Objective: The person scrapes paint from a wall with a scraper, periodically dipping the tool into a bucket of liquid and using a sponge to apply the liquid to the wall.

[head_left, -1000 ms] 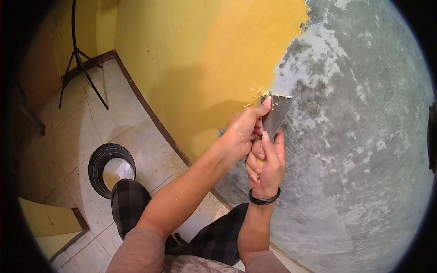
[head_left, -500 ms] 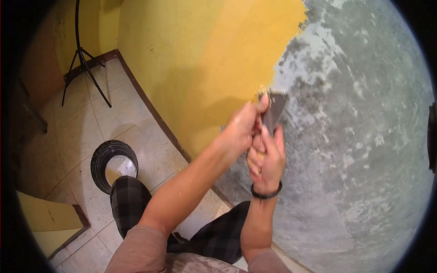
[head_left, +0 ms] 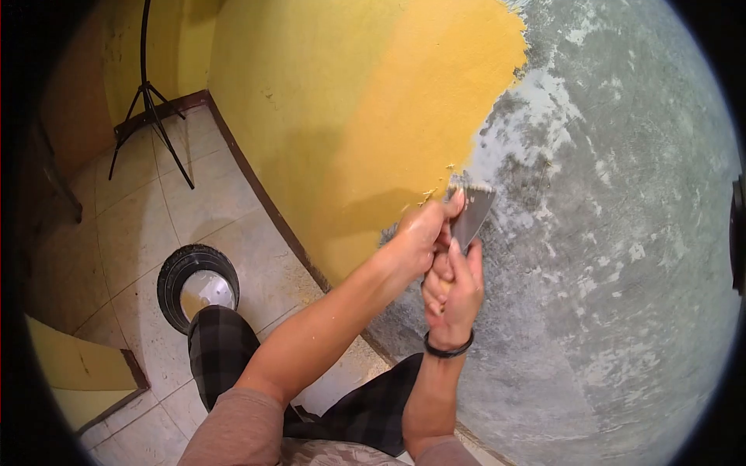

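Observation:
A putty knife [head_left: 473, 211] with a wide metal blade lies against the wall, its edge just below where the yellow paint [head_left: 420, 101] meets the bare grey surface [head_left: 606, 233]. My right hand [head_left: 454, 291], with a black band on its wrist, is wrapped round the handle. My left hand [head_left: 429, 231] grips the left side of the blade, its thumb on the metal near the edge. Pale paint crumbs cling along the blade's edge, and small flakes stick to the wall beside it.
A black bucket [head_left: 172, 289] with whitish liquid stands on the tiled floor [head_left: 136, 248] by my left knee. A black tripod stand [head_left: 146, 85] is at the upper left. A low yellow wall end [head_left: 85, 365] juts in at lower left.
Both hands and the putty knife have moved slightly down the wall. Where the blade was, a grey patch and loose flakes now show at the paint's edge.

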### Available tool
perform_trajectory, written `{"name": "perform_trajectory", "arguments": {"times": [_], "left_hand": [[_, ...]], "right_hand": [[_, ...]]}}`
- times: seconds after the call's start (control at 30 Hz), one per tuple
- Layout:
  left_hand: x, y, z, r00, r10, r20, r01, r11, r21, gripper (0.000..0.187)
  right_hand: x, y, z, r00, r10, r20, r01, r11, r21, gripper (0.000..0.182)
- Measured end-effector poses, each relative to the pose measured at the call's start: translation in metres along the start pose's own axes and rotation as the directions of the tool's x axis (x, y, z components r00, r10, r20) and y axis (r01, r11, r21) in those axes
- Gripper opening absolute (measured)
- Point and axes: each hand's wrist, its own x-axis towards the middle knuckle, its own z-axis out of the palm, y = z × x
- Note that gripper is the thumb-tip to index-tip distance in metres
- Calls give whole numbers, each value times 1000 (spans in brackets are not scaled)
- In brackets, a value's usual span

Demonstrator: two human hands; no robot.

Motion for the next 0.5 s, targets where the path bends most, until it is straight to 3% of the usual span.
{"name": "perform_trajectory", "arguments": {"times": [0.07, 0.1, 0.2, 0.23, 0.33, 0.37, 0.47, 0.5], "left_hand": [[10, 13, 1, 991, 57, 120, -40, 989, -143, 36], [-15, 25, 10, 999, 10, 35, -5, 990, -140, 37], [-10, -2, 0, 996, 10, 88, 2, 990, -138, 38], [-7, -5, 0, 999, 31, 11, -30, 996, -80, 41], [14, 8, 3, 991, 19, 136, -12, 999, -53, 38], [4, 27, 11, 998, 25, 53, -22, 999, -47, 39], [-4, 17, 4, 997, -12, 79, 15, 999, -38, 37], [-7, 9, 3, 997, 45, 66, -43, 999, -24, 37]], "right_hand": [[13, -6, 6, 999, -14, 29, 14, 1000, 10, 17], [17, -8, 7, 997, -22, 72, 21, 1000, 12, 17], [-1, 7, 0, 1000, -2, -7, 2, 1000, 1, 17], [-4, 13, 1, 999, -47, -3, 47, 998, 44, 17], [14, -13, 8, 1000, -15, 22, 16, 1000, -25, 18], [23, -19, 10, 994, -24, 109, 24, 1000, -3, 17], [12, -6, 12, 1000, -22, 7, 22, 1000, -3, 15], [4, -2, 11, 1000, -15, 15, 15, 1000, -11, 14]]}}
